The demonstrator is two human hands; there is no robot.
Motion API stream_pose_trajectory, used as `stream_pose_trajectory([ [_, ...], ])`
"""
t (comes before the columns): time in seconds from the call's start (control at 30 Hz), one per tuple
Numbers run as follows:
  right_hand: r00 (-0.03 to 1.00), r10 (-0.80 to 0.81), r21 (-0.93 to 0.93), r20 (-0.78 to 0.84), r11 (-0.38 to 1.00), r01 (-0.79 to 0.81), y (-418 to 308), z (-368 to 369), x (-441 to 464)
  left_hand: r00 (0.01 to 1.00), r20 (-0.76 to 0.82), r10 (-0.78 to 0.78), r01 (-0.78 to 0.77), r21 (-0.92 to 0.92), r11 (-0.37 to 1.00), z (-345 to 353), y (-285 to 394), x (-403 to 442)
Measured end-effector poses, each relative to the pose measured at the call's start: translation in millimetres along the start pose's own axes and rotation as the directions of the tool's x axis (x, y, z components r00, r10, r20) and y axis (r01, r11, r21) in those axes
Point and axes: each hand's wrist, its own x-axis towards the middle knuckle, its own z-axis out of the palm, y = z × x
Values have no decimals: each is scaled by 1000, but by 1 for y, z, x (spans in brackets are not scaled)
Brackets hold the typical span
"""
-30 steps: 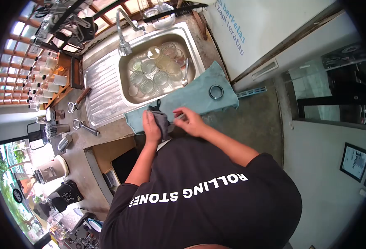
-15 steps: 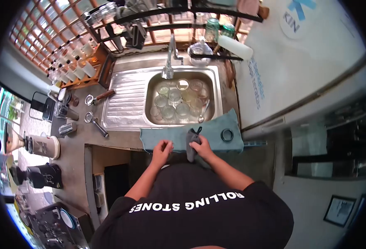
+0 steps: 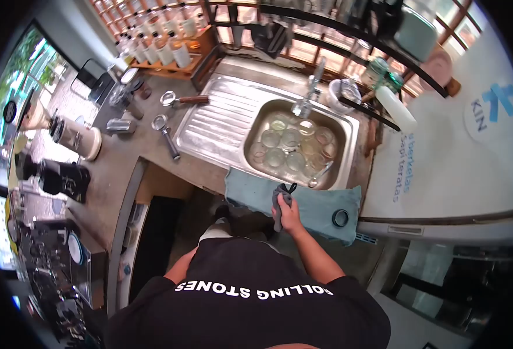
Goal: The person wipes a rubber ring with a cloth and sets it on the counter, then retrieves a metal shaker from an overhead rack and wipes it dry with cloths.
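Observation:
My right hand (image 3: 289,215) is closed around a bunched grey cloth (image 3: 279,200) with a black loop at its top. It is held over the front edge of a teal towel (image 3: 256,187), which lies along the counter edge before the sink. A dark round ring-like object (image 3: 340,218) rests on the towel, to the right of that hand. My left forearm is lowered beside my body, and the hand itself is hidden by my shirt. In the steel sink (image 3: 250,125) sit several glasses (image 3: 274,157) in water, with a spoon (image 3: 320,174) at the right side.
A faucet (image 3: 304,104) rises behind the basin. On the left counter lie two portafilters (image 3: 164,135) and a metal cup (image 3: 120,125), with coffee grinders (image 3: 73,138) farther left. Bottles stand in a wooden rack (image 3: 201,58). A white fridge (image 3: 442,174) borders the right side.
My left hand has dropped from in front of me down to my side, out of sight. The view has turned left. My right hand still grips the grey cloth.

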Motion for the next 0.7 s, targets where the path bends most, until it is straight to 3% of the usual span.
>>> stream_pose_trajectory([
  [0.27, 999, 12, -237, 39, 972, -3, 14, 61, 26, 982, 167, 86, -91, 29, 995, -53, -2, 32],
  [0.37, 994, 65, 64, 91, 995, -71, 9, 100, 29, 956, 249, 157, -200, 158, 967, -91, 16, 55],
  [0.43, 995, 96, 134, -7, 986, -95, 13, 130, 32, 915, 308, 261, -360, 329, 873, -122, 36, 61],
  [0.5, 995, 90, 156, -44, 984, -82, 20, 160, 36, 779, 343, 525, -625, 503, 597, -161, 67, 37],
  [0.53, 985, 174, 249, -18, 954, -164, 21, 175, 33, 697, 287, 658, -714, 370, 595, -176, 84, 19],
  [0.57, 988, 150, 194, -43, 971, -139, 27, 193, 32, 596, 125, 793, -802, 137, 581, -184, 95, 6],
  [0.6, 990, 127, 135, -67, 984, -117, 33, 211, 31, 496, 76, 865, -852, -147, 502, -192, 108, -9],
  [0.63, 991, 101, 73, -87, 993, -95, 41, 227, 32, 404, -8, 915, -834, -413, 365, -201, 121, -25],
  [0.7, 993, -19, -80, -118, 997, 10, 65, 256, 46, 373, -12, 928, -741, -606, 290, -217, 134, -52],
])
